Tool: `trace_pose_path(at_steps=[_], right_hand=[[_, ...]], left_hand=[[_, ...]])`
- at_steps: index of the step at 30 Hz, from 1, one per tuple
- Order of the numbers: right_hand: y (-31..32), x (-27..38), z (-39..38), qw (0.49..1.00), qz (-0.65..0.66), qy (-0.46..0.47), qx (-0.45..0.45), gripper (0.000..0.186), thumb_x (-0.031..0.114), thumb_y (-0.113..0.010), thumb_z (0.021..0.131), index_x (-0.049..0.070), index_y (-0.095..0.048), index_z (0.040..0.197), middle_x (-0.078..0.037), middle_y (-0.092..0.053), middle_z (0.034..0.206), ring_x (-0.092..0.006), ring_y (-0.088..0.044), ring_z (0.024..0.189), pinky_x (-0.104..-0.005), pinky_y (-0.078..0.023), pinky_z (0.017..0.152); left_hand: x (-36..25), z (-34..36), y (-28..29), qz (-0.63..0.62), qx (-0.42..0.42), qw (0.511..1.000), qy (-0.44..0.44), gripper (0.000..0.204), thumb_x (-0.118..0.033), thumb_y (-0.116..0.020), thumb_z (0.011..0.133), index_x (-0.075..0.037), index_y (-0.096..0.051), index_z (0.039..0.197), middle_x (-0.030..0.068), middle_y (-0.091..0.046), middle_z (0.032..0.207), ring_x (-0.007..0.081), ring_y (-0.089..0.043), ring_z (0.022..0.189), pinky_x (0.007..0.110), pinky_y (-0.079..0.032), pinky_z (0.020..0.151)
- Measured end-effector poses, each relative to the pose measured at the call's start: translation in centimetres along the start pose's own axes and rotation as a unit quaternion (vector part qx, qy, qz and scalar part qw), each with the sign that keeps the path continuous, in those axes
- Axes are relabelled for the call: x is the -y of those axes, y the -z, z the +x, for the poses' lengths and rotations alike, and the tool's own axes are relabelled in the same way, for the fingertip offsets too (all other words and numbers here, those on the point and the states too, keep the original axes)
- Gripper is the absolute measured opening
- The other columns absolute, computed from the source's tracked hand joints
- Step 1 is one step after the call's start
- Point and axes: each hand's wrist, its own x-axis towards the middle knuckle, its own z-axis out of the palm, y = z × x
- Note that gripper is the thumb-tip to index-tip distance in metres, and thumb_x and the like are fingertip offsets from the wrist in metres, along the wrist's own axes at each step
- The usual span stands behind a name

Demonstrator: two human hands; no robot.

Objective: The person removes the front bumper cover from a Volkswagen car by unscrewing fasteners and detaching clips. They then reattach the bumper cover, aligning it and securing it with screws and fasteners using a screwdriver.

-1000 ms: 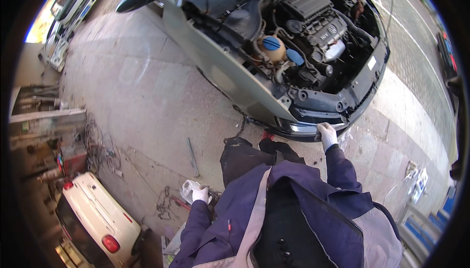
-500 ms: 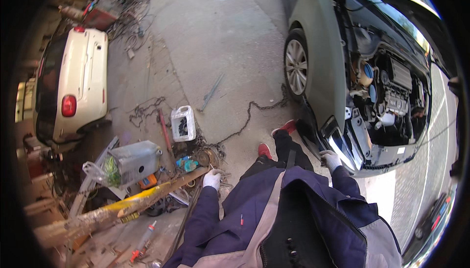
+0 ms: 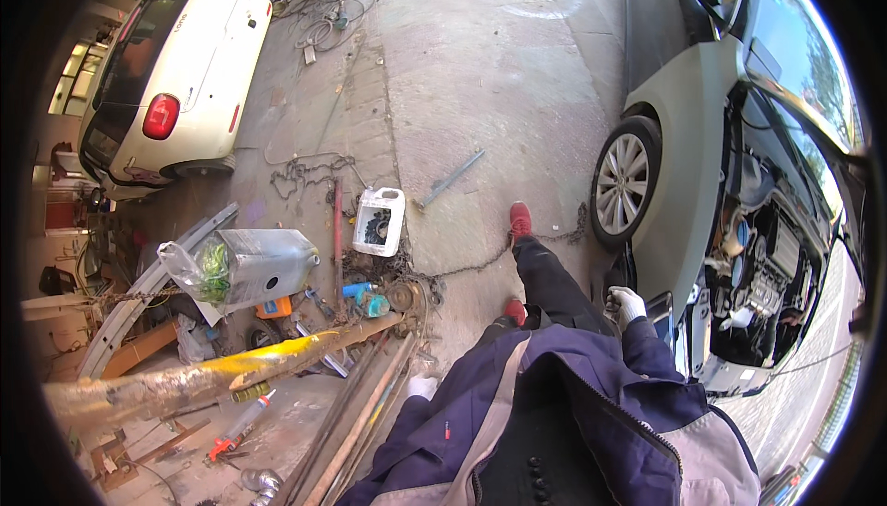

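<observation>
My left hand [image 3: 422,386], in a white glove, hangs beside my jacket near long rusty rods [image 3: 365,423]; its fingers are too small and partly hidden to make out. My gloved right hand [image 3: 625,306] has its fingers curled beside the front corner of a grey-green car [image 3: 688,182], near its headlight; what it holds, if anything, is unclear. The car's front wheel [image 3: 622,181] is just ahead of that hand, and its engine bay [image 3: 758,284] is open at the right. My red shoes [image 3: 520,219] are on the concrete, near a chain [image 3: 462,270].
A white car [image 3: 189,62] stands upper left. A heap at lower left holds a yellow-marked pole [image 3: 277,353], a metal tank [image 3: 263,268] and tools. A white jerrycan [image 3: 379,221], red bar [image 3: 336,229] and steel rod [image 3: 451,178] lie on the floor. Cables [image 3: 328,12] lie behind.
The view has swung from over the engine bay toward the garage floor, so the grey-green car now stands at the right. My legs have stepped forward along the car's side toward the front wheel.
</observation>
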Motion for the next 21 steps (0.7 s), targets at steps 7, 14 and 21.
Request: trace_pose_path(at_steps=[7, 14, 21], right_hand=[[-10.9, 12.6, 8.3, 0.998, 0.012, -0.039, 0.052, 0.013, 0.015, -0.061, 0.106, 0.01, -0.07, 0.113, -0.004, -0.071, 0.091, -0.0186, -0.066, 0.068, -0.0427, -0.061, 0.066], [-27.2, 28.8, 12.7, 0.98, -0.1, 0.043, 0.165, 0.03, 0.014, -0.059, 0.107, 0.005, -0.073, 0.132, -0.006, -0.068, 0.089, -0.0168, -0.064, 0.066, -0.0341, -0.058, 0.063], [-45.2, 37.4, 15.5, 0.963, -0.181, 0.041, 0.194, 0.028, 0.015, -0.064, 0.108, 0.0, -0.072, 0.129, -0.006, -0.067, 0.085, -0.016, -0.063, 0.063, -0.0328, -0.056, 0.06]], left_hand=[[-14.1, 7.7, 5.5, -0.055, -0.058, 0.997, -0.001, 0.036, 0.001, -0.057, 0.088, 0.001, -0.082, 0.114, 0.0129, -0.08, 0.095, 0.0222, -0.074, 0.083, 0.036, -0.059, 0.076], [-30.4, 13.4, 14.4, -0.195, -0.141, 0.965, -0.102, 0.022, -0.004, -0.059, 0.106, -0.001, -0.079, 0.116, 0.0063, -0.078, 0.095, 0.013, -0.07, 0.085, 0.029, -0.056, 0.078], [-41.9, 16.1, 21.6, -0.183, -0.215, 0.951, -0.127, 0.018, -0.008, -0.068, 0.103, 0.001, -0.081, 0.112, 0.0103, -0.082, 0.105, 0.018, -0.076, 0.094, 0.034, -0.06, 0.089]])
